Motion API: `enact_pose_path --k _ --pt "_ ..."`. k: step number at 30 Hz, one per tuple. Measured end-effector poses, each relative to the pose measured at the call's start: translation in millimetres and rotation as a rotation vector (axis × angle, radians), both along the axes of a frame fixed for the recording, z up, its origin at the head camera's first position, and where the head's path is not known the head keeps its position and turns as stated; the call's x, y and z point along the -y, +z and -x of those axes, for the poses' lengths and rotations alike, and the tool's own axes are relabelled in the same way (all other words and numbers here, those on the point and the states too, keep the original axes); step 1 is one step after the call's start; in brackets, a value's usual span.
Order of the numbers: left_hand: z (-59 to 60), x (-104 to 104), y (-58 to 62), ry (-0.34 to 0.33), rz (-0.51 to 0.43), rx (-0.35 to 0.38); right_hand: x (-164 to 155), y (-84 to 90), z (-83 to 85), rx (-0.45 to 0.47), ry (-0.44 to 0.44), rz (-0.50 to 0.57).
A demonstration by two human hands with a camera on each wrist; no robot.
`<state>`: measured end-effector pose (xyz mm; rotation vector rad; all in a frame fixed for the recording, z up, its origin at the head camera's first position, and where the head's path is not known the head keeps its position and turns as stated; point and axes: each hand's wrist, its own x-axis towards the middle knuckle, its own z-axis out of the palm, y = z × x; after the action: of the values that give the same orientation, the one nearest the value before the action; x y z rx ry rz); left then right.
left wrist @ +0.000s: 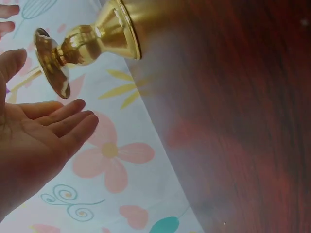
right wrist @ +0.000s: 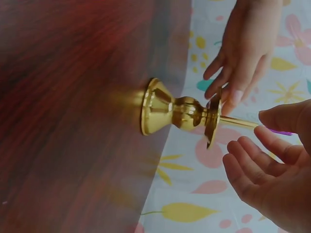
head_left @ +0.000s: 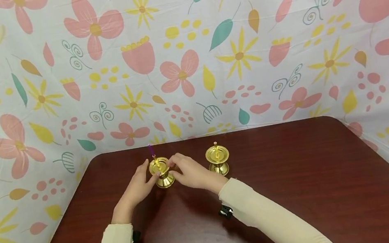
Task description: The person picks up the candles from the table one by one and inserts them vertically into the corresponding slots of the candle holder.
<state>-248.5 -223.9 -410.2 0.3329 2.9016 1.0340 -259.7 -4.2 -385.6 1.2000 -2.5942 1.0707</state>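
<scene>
Behind candlesticks [head_left: 165, 179] and dark table [head_left: 300, 181], floral cloth [head_left: 193, 109]

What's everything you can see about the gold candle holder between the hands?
The candle holder looks like shiny gold metal: a flared base, rounded middle, shallow dish and thin stem, with a purple candle at its tip. It stands upright on the dark red table. The left hand and right hand are beside it; whether they touch it is unclear.

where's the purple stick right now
In the head view, the purple stick stands left of centre, atop the brass stand that sits between the left hand and the right hand.
</scene>
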Motion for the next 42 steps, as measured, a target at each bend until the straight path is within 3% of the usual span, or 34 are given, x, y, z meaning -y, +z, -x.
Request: enact_pose_path --k 10,16,23,32,42 --pt "-24.4 -7 11.3 0.029 0.134 0.022 -20 -10.0 -10.1 0.004 -0.006 -0.027" --pt "-39.9 -14 22.2 0.010 0.241 0.092 -34 -16.4 -12.6 -0.022 0.006 -0.021" --pt "-51.1 -25 34.7 -0.047 0.274 0.088 -48 -17.0 -14.9 -0.043 0.007 -0.026" --pt "-44.4 -47 35.3 -0.138 0.186 0.041 -64 -20.4 -17.5 -0.050 0.009 -0.031" --pt "-32.9 -66 28.5 -0.155 0.123 -0.045 -83 -25.9 -20.3 0.011 -0.016 -0.032"
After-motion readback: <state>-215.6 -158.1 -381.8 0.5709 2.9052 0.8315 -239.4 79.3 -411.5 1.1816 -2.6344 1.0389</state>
